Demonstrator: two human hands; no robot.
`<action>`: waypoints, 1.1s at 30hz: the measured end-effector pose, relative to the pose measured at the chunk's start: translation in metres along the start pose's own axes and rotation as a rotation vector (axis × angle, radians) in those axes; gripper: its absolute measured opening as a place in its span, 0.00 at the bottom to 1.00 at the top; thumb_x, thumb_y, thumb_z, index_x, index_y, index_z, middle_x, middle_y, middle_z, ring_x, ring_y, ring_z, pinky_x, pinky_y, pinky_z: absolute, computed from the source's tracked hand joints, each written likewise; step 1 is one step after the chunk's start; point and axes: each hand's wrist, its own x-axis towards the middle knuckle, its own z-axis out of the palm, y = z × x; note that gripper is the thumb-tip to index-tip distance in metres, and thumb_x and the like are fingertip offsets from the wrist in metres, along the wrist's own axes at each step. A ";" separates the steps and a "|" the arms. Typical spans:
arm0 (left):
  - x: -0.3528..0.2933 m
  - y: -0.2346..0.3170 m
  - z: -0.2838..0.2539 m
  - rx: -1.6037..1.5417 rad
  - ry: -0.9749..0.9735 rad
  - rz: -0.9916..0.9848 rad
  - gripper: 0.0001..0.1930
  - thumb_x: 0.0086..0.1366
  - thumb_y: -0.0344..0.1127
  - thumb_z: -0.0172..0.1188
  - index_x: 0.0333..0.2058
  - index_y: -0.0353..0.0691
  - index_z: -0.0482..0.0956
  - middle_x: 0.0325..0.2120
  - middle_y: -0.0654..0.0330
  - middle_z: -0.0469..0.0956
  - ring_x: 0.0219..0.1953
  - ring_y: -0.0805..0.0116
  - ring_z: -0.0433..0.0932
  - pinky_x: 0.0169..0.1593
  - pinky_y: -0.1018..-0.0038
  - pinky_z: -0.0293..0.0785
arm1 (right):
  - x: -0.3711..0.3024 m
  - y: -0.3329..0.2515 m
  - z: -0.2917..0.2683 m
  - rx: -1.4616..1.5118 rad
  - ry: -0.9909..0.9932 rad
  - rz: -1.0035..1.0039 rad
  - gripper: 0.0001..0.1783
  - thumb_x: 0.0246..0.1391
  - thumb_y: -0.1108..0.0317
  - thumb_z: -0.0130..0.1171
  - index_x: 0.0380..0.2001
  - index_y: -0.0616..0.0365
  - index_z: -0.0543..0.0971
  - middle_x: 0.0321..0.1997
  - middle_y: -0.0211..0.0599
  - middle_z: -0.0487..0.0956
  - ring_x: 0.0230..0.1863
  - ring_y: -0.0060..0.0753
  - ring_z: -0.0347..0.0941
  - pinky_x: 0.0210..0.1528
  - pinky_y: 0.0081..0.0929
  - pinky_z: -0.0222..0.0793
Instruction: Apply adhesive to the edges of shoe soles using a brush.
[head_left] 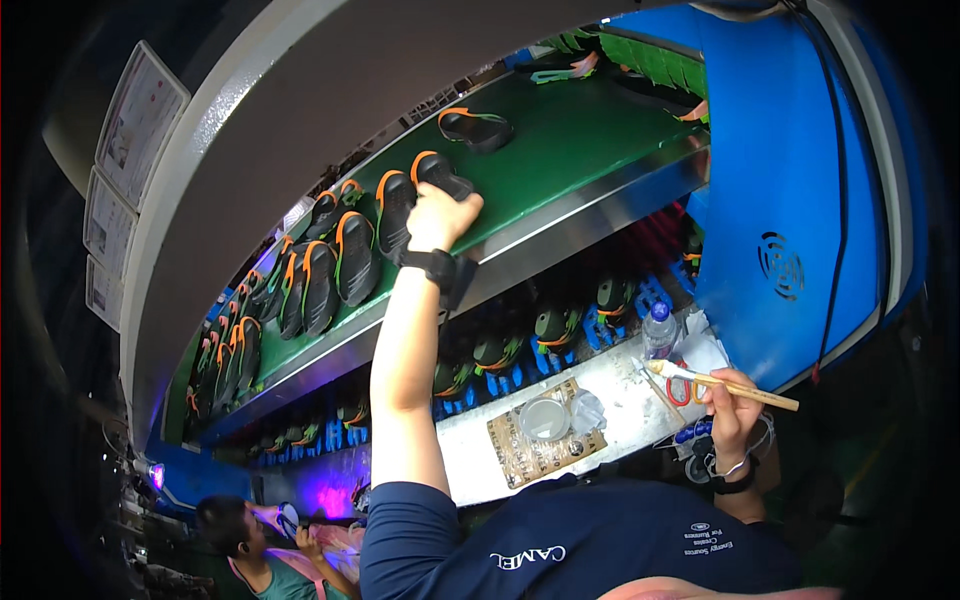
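A green conveyor belt [560, 150] is curving across the upper middle of the frame, crowded with black-and-orange shoe soles [330, 270]. My left hand [437, 215] is closing on one sole [440, 175] at center; reaching this far, I am risking knocking its neighbours. At lower right, my right hand [730, 405] is gripping a brush [725, 381], possibly dripping glue near the clear cup [545, 418].

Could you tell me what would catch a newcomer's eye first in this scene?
Probably the row of black and orange shoe soles lying on the green conveyor belt, with the person's left hand on the sole nearest. Next, the right hand at lower right holding a wooden-handled brush beside a blue machine housing.
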 end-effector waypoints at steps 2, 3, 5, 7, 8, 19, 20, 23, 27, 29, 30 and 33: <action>0.010 -0.023 -0.017 -0.228 0.046 -0.017 0.39 0.39 0.53 0.57 0.42 0.23 0.60 0.33 0.41 0.72 0.38 0.54 0.73 0.43 0.70 0.68 | 0.000 -0.001 -0.003 0.003 -0.019 0.004 0.10 0.48 0.71 0.50 0.33 0.66 0.70 0.21 0.33 0.70 0.19 0.15 0.62 0.20 0.10 0.56; 0.013 -0.034 -0.033 -0.338 0.079 0.021 0.39 0.38 0.52 0.58 0.41 0.23 0.62 0.32 0.41 0.72 0.35 0.55 0.74 0.39 0.72 0.71 | 0.000 -0.001 -0.004 0.003 -0.026 -0.001 0.10 0.48 0.71 0.50 0.33 0.66 0.70 0.21 0.33 0.70 0.20 0.15 0.62 0.21 0.10 0.56; 0.009 -0.051 -0.062 -0.415 0.185 0.067 0.36 0.41 0.48 0.60 0.42 0.23 0.61 0.28 0.47 0.73 0.27 0.65 0.75 0.26 0.75 0.74 | 0.002 -0.001 -0.005 -0.015 0.016 0.002 0.10 0.49 0.71 0.50 0.34 0.66 0.70 0.21 0.33 0.70 0.20 0.14 0.62 0.21 0.09 0.56; 0.006 -0.065 -0.087 -0.568 0.329 0.074 0.34 0.44 0.46 0.62 0.42 0.24 0.62 0.28 0.48 0.73 0.27 0.66 0.75 0.26 0.76 0.74 | 0.003 -0.002 -0.007 -0.067 0.007 0.003 0.10 0.49 0.70 0.49 0.33 0.66 0.69 0.19 0.32 0.68 0.17 0.15 0.59 0.19 0.09 0.53; -0.001 -0.061 -0.092 -0.665 0.351 0.164 0.34 0.45 0.47 0.61 0.43 0.24 0.61 0.28 0.48 0.73 0.27 0.65 0.75 0.27 0.76 0.74 | 0.002 -0.001 -0.005 -0.053 0.025 -0.001 0.10 0.49 0.70 0.49 0.34 0.66 0.69 0.19 0.32 0.69 0.17 0.14 0.59 0.19 0.09 0.54; 0.029 -0.012 -0.006 -1.093 0.537 0.449 0.36 0.58 0.40 0.49 0.56 0.32 0.37 0.55 0.42 0.47 0.56 0.57 0.51 0.57 0.70 0.48 | -0.014 -0.006 -0.010 -0.099 0.131 -0.032 0.10 0.49 0.70 0.50 0.33 0.66 0.70 0.18 0.32 0.69 0.17 0.14 0.60 0.18 0.09 0.54; 0.027 -0.010 -0.003 -1.138 0.468 0.488 0.40 0.55 0.39 0.53 0.56 0.33 0.36 0.55 0.44 0.47 0.56 0.59 0.51 0.57 0.70 0.48 | -0.017 -0.007 -0.011 -0.111 0.140 -0.042 0.10 0.48 0.70 0.50 0.33 0.66 0.70 0.18 0.32 0.69 0.17 0.14 0.60 0.18 0.09 0.53; 0.021 -0.003 -0.004 -1.324 0.133 0.281 0.46 0.45 0.30 0.63 0.56 0.37 0.38 0.49 0.52 0.59 0.45 0.66 0.65 0.47 0.74 0.64 | -0.028 -0.012 -0.015 -0.123 0.159 -0.017 0.10 0.49 0.71 0.50 0.33 0.66 0.70 0.21 0.33 0.70 0.19 0.14 0.61 0.20 0.10 0.56; 0.049 -0.034 0.031 -1.440 -0.111 0.331 0.25 0.45 0.27 0.62 0.41 0.37 0.61 0.35 0.59 0.69 0.38 0.68 0.70 0.38 0.74 0.71 | -0.034 -0.012 -0.011 -0.129 0.171 0.009 0.09 0.49 0.72 0.49 0.34 0.66 0.70 0.20 0.32 0.70 0.19 0.13 0.60 0.20 0.09 0.55; 0.022 -0.032 0.014 -1.368 -0.008 0.300 0.21 0.46 0.30 0.62 0.40 0.37 0.65 0.34 0.59 0.69 0.36 0.69 0.71 0.33 0.73 0.72 | -0.035 -0.004 -0.012 -0.121 0.134 0.051 0.09 0.48 0.73 0.49 0.33 0.66 0.70 0.20 0.32 0.70 0.19 0.12 0.60 0.20 0.09 0.55; 0.012 -0.043 0.007 -1.397 -0.010 0.334 0.20 0.49 0.36 0.60 0.39 0.37 0.65 0.33 0.60 0.69 0.35 0.70 0.71 0.30 0.73 0.73 | -0.031 -0.005 -0.004 -0.090 0.101 0.089 0.08 0.47 0.74 0.49 0.33 0.66 0.70 0.21 0.32 0.70 0.18 0.12 0.60 0.19 0.09 0.54; -0.022 -0.099 0.005 -1.597 -0.105 0.203 0.26 0.53 0.53 0.53 0.42 0.37 0.65 0.39 0.57 0.69 0.40 0.66 0.69 0.47 0.68 0.65 | -0.025 0.029 0.017 -0.058 -0.088 0.241 0.07 0.45 0.76 0.52 0.30 0.65 0.72 0.21 0.31 0.72 0.21 0.15 0.65 0.22 0.11 0.59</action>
